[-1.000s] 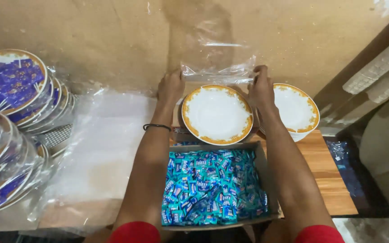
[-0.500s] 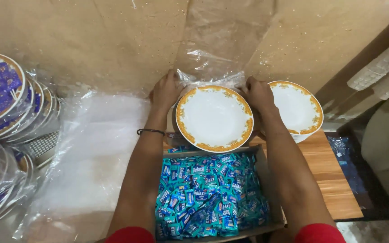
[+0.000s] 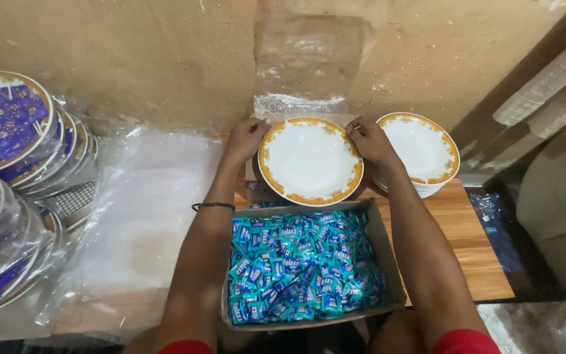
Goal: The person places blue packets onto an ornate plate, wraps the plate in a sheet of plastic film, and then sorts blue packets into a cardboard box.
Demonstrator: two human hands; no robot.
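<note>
A person grips a white plate with a gold rim by its two edges — the left hand closed on the left rim, the right hand on the right — tilted just above a box of blue sachets on a wooden counter. A stack of like plates stands just beside the right hand; wrapped plates and clear plastic sheet lie to the left.

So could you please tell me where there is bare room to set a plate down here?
Bare wooden tabletop lies right of the cardboard box of blue sachets, below the stacked white gold-rimmed plates. The left is crowded with wrapped blue plates and clear plastic sheeting.
</note>
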